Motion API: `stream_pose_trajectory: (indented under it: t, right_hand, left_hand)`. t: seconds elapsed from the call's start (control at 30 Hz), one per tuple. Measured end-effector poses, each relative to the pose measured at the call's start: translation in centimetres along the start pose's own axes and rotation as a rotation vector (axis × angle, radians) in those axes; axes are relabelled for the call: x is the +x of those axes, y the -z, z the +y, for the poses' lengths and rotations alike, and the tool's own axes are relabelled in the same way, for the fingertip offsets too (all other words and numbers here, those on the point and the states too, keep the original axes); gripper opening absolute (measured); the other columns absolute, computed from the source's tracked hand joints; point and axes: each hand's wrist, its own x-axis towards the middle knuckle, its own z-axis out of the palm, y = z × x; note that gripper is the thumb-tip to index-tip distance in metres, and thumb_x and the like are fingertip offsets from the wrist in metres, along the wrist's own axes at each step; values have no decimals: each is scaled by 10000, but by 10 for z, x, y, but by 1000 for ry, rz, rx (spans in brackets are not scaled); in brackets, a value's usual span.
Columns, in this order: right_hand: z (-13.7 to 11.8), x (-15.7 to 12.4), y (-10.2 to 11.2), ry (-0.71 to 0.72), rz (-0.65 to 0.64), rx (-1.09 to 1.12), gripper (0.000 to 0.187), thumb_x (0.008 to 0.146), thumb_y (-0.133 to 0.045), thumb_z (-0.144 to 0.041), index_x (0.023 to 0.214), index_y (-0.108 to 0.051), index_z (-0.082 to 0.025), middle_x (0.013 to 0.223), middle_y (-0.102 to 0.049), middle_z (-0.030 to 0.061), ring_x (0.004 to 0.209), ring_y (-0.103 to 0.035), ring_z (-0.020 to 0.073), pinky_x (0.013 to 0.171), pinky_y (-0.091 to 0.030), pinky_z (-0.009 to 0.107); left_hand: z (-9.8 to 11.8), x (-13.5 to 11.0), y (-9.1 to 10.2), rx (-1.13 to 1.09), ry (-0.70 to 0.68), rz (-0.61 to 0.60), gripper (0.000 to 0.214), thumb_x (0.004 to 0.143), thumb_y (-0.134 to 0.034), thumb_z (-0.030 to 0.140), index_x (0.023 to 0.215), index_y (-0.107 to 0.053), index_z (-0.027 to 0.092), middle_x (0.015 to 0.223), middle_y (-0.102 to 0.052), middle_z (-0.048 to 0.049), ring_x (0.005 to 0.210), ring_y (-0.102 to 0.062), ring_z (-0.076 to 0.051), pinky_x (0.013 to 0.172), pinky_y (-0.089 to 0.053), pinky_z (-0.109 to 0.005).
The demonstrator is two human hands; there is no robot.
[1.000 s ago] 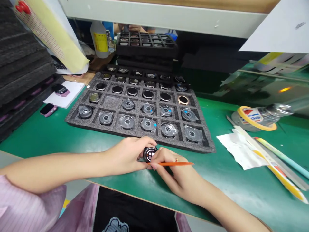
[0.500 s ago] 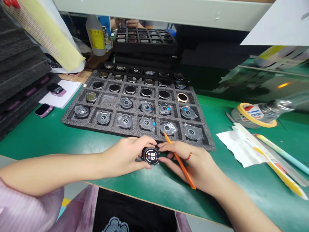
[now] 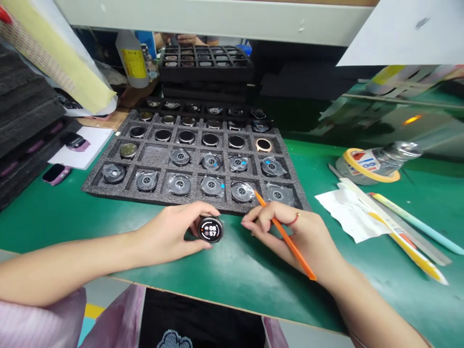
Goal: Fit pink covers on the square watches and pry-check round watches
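My left hand [image 3: 174, 234] grips a round black watch body [image 3: 210, 229] just above the green mat; its lit face reads 08 57. My right hand [image 3: 290, 232] sits a little to the right, apart from the watch, fingers curled around a thin orange stick [image 3: 286, 237] that slants from the tray's front edge down across the hand. Just beyond both hands lies a grey foam tray [image 3: 155, 154] with several round watch bodies in its cells, the front rows wrapped in clear film, and one cell bare.
Black foam trays [image 3: 205, 60] are stacked at the back beside a bottle with a yellow label [image 3: 131, 58]. At right lie a yellow tape roll [image 3: 366, 166], white paper [image 3: 351, 215] and long strips [image 3: 406, 227]. Pink watches [image 3: 56, 173] rest at left near dark foam stacks.
My right hand let go of the watch and drew away to the right, swinging the orange stick from level to slanted. My left hand kept the watch and shifted slightly left.
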Motion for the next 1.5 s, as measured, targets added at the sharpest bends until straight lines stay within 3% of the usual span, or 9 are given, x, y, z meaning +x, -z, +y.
stream_pose_trajectory:
  t: [0.2,0.33,0.53,0.77,0.97,1.07,1.2,1.37,1.5]
  right_hand:
    - [2,0,14,25,63,-114,271,933,-632,-201,762,-429,-253,816,-727,16,714,-729,160,646,-584,276]
    - [-11,-4,32,-30,165,-85,181,910,-692,-327,828,-543,-263,823,-758,18,741,-756,190,644,-613,284]
    - [-36,-57,38,-54,-116,-280,194,930,-663,-424,1039,-659,-263,893,-788,21,696,-770,192,578,-632,262]
    - [-27,-95,18,-47,35,-350,149,958,-520,-129,904,-588,-251,937,-790,42,836,-782,187,692,-652,255]
    - [-31,-90,19,-43,108,-306,227,941,-499,-71,820,-538,-258,824,-777,0,767,-779,172,631,-634,240]
    - [-27,-79,23,-69,216,-298,229,928,-524,-63,816,-524,-263,901,-787,18,850,-784,197,729,-655,287]
    - [-5,-45,19,73,393,-410,201,890,-632,-74,863,-553,-257,1071,-785,75,974,-767,249,880,-635,408]
    - [12,-17,12,41,254,-400,150,933,-565,-124,855,-521,-244,1093,-782,93,1111,-722,250,953,-603,422]
    - [1,-23,19,-111,374,-278,56,947,-589,-215,958,-548,-252,1186,-753,103,1198,-675,263,1038,-540,475]
  left_hand:
    - [5,-5,12,-162,70,69,468,792,-748,202,1220,-563,242,1029,-685,14,872,-660,-129,827,-571,-270]
    - [5,-6,14,-234,89,-38,449,786,-741,208,1209,-592,226,1003,-688,-5,829,-653,-132,786,-573,-273]
    - [2,-5,8,-144,85,-222,455,788,-744,223,1224,-623,266,814,-660,48,690,-628,-109,685,-520,-241]
    - [3,2,3,-169,160,-262,476,783,-751,263,1241,-619,261,760,-651,51,648,-612,-109,639,-500,-227]
    - [2,7,0,-175,139,-293,498,782,-751,278,1261,-617,255,728,-629,53,640,-600,-108,623,-494,-216]
    - [2,12,0,-176,111,-319,486,783,-743,284,1252,-623,239,730,-604,50,621,-577,-102,610,-497,-215]
    - [8,15,2,-92,1,-337,452,799,-692,241,1244,-615,212,895,-624,-2,641,-565,-101,601,-506,-225]
    - [12,6,3,83,-134,-295,464,832,-613,186,1295,-573,204,1294,-572,-96,1008,-641,-202,852,-555,-333]
    - [8,0,-2,169,-179,-253,518,868,-647,278,1364,-514,219,1384,-529,-111,1181,-601,-261,1001,-509,-431]
